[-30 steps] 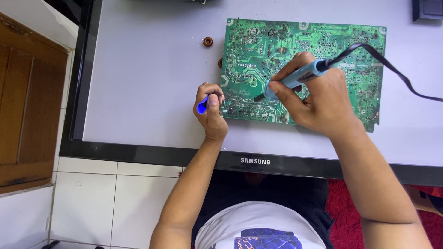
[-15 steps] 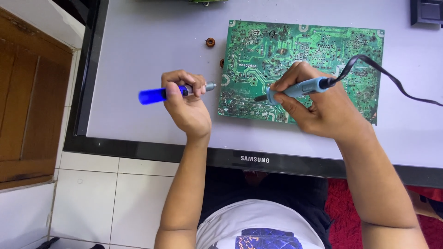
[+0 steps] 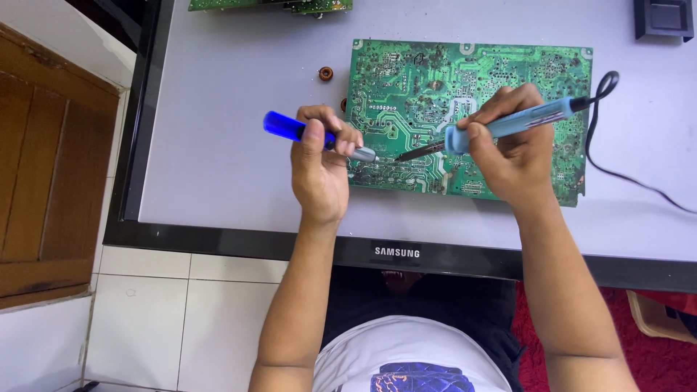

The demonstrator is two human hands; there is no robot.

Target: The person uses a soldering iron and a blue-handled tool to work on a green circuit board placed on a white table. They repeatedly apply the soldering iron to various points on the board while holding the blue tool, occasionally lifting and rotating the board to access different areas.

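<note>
The person is leaning over a green circuit board [image 3: 472, 109] that is lying solder side up on the grey back of a flat monitor [image 3: 218, 145], well toward its right half. The right hand [image 3: 512, 156] is wrapped around a light-blue soldering iron [image 3: 508, 125], its dark tip angling down to the lower left part of the board, while the black cord [image 3: 617, 160] is trailing off to the right. The left hand [image 3: 319, 170] is gripping a blue desoldering pump [image 3: 312, 134], its grey nozzle lying just beside the iron tip at the board's left edge. As I judge it, the hot tip could slip across the close traces and bridge or lift them, since only the person's hand is steadying it; the cord could also tug the iron if it snags, and the nozzle could scorch if it is pressing on the tip. Against half a second ago, the pump has swung in from the bare grey surface to the board. A small copper-coloured coil [image 3: 326, 73] is sitting apart, up and left of the board.
</note>
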